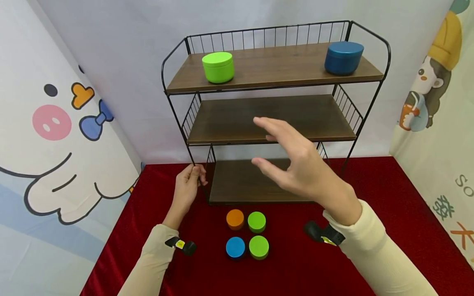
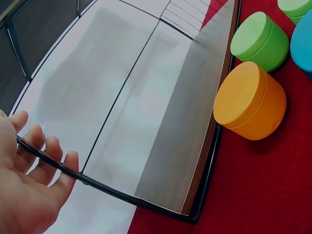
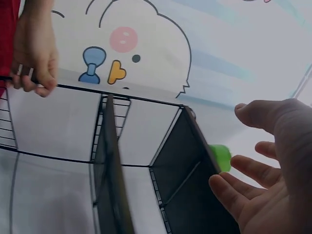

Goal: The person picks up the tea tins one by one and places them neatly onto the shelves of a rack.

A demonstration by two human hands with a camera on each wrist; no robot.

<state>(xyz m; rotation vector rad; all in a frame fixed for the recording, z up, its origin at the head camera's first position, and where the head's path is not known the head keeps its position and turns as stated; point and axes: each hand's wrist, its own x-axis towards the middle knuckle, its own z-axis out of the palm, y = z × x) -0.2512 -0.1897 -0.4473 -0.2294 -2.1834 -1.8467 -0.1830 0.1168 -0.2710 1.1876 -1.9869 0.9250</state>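
Note:
My left hand grips the black metal post at the left front of a three-tier shelf rack; in the left wrist view, its fingers curl around that bar. In front of the middle and lower tiers, my right hand is raised with thumb and fingers spread apart, holding nothing. On the top board stand a green round tin at the left and a blue round tin at the right. Below the rack are an orange tin, a green tin, a light blue tin and another green tin.
Red cloth covers the table under the rack and tins. A pale curtain hangs behind. Printed cartoon panels flank both sides, a white character at left and a figure in a yellow hat at right.

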